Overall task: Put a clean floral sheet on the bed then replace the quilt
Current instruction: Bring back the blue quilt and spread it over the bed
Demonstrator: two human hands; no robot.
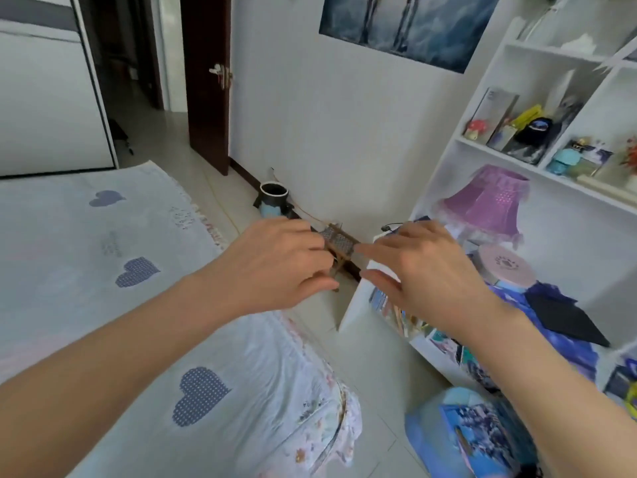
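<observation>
Head view: both hands up in mid-air over the gap between bed (103,305) and shelf unit (517,188). Left hand (275,267) loosely curled, right hand (424,274) fingers extended, neither holding anything, probably just let go. Heart-patched quilt (144,270) lies flat on top, long axis running away toward the wardrobe (44,98); floral sheet (320,415) shows beneath at the near corner, draped over the edge.
</observation>
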